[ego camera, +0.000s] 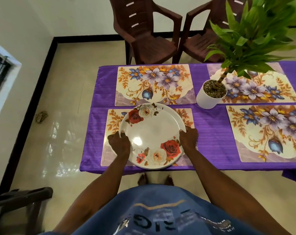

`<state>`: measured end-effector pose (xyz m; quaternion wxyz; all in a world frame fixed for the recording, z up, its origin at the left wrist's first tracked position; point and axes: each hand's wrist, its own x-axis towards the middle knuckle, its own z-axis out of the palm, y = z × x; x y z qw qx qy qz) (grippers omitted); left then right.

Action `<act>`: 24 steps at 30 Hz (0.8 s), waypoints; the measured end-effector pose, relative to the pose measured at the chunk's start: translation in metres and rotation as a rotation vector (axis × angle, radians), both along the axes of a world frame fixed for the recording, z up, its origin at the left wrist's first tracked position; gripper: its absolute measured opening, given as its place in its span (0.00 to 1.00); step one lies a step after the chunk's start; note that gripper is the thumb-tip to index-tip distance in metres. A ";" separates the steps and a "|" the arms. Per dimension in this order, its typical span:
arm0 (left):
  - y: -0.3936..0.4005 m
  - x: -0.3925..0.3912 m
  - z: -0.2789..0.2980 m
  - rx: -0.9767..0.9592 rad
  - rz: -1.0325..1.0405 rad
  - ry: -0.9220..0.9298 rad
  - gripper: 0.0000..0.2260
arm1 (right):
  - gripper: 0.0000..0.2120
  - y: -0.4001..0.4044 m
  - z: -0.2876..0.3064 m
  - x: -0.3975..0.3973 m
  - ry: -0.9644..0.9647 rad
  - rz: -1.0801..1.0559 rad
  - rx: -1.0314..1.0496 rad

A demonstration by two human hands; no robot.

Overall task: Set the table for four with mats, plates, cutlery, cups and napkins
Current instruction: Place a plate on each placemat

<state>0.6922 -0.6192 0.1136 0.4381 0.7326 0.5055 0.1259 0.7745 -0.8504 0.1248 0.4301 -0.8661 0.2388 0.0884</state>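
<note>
A stack of white plates (pixel 152 131) with red and cream roses is over the near-left floral mat (pixel 113 122). My left hand (pixel 119 144) grips the stack's left rim and my right hand (pixel 188 137) grips its right rim, thumbs on top. Whether the stack rests on the mat or is held just above it I cannot tell. Three more floral mats lie on the purple tablecloth (pixel 210 126): far left (pixel 154 83), far right (pixel 256 85) and near right (pixel 269 133). All three are bare.
A white pot (pixel 208 95) with a tall green plant stands at the table's middle, overlapping the far-right mat. Two dark red plastic chairs (pixel 144 34) stand behind the table. Another chair (pixel 20 200) is at my near left.
</note>
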 end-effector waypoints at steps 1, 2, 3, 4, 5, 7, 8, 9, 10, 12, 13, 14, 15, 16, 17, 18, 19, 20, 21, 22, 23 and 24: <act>-0.001 -0.002 0.001 0.003 -0.007 -0.011 0.15 | 0.13 0.000 0.004 -0.004 -0.016 0.003 0.000; -0.001 -0.004 0.003 0.000 -0.001 -0.025 0.16 | 0.15 -0.001 0.002 -0.005 -0.038 -0.008 -0.006; 0.000 -0.006 0.005 -0.012 0.014 -0.044 0.16 | 0.18 0.000 0.004 -0.008 -0.038 -0.043 0.002; 0.001 -0.008 0.006 -0.027 0.031 -0.068 0.17 | 0.18 -0.001 0.001 -0.009 -0.053 -0.071 0.009; 0.002 -0.010 0.007 -0.043 0.044 -0.087 0.17 | 0.18 0.000 0.004 -0.011 -0.047 -0.090 0.025; 0.004 -0.011 0.009 -0.046 0.042 -0.095 0.16 | 0.17 0.000 0.005 -0.010 -0.052 -0.103 0.031; 0.004 -0.011 0.011 -0.042 0.040 -0.087 0.15 | 0.16 -0.001 0.005 -0.009 -0.057 -0.109 0.029; 0.005 -0.010 0.011 -0.040 0.040 -0.078 0.14 | 0.16 0.000 0.008 -0.008 -0.054 -0.117 0.021; 0.006 -0.010 0.012 -0.036 0.041 -0.077 0.14 | 0.16 0.000 0.007 -0.007 -0.064 -0.122 0.010; 0.006 -0.009 0.014 -0.030 0.046 -0.071 0.13 | 0.14 0.003 0.010 -0.008 -0.069 -0.134 -0.009; 0.006 -0.010 0.013 -0.021 0.047 -0.063 0.13 | 0.12 0.004 0.010 -0.009 -0.072 -0.140 -0.020; 0.006 -0.011 0.012 -0.006 0.050 -0.056 0.13 | 0.11 0.005 0.010 -0.010 -0.080 -0.146 -0.023; 0.006 -0.013 0.012 0.013 0.055 -0.049 0.13 | 0.10 0.006 0.011 -0.012 -0.085 -0.156 -0.015; 0.006 -0.014 0.011 0.033 0.061 -0.047 0.13 | 0.08 0.006 0.011 -0.013 -0.095 -0.168 -0.005; 0.006 -0.015 0.013 0.050 0.067 -0.047 0.14 | 0.08 0.007 0.013 -0.015 -0.107 -0.181 0.005; 0.006 -0.015 0.014 0.057 0.072 -0.052 0.13 | 0.07 0.007 0.013 -0.015 -0.121 -0.191 0.013; 0.006 -0.015 0.017 0.049 0.078 -0.057 0.13 | 0.07 0.008 0.015 -0.014 -0.136 -0.198 0.023; 0.006 -0.014 0.020 0.037 0.083 -0.062 0.13 | 0.07 0.010 0.017 -0.013 -0.148 -0.204 0.035; 0.006 -0.013 0.023 0.026 0.087 -0.063 0.14 | 0.07 0.011 0.020 -0.012 -0.155 -0.205 0.056; 0.006 -0.012 0.025 0.020 0.090 -0.072 0.15 | 0.07 0.013 0.024 -0.011 -0.158 -0.203 0.089; 0.006 -0.011 0.028 0.008 0.091 -0.086 0.16 | 0.07 0.015 0.027 -0.011 -0.155 -0.198 0.128; 0.005 -0.010 0.031 -0.016 0.088 -0.108 0.16 | 0.08 0.016 0.031 -0.011 -0.153 -0.191 0.155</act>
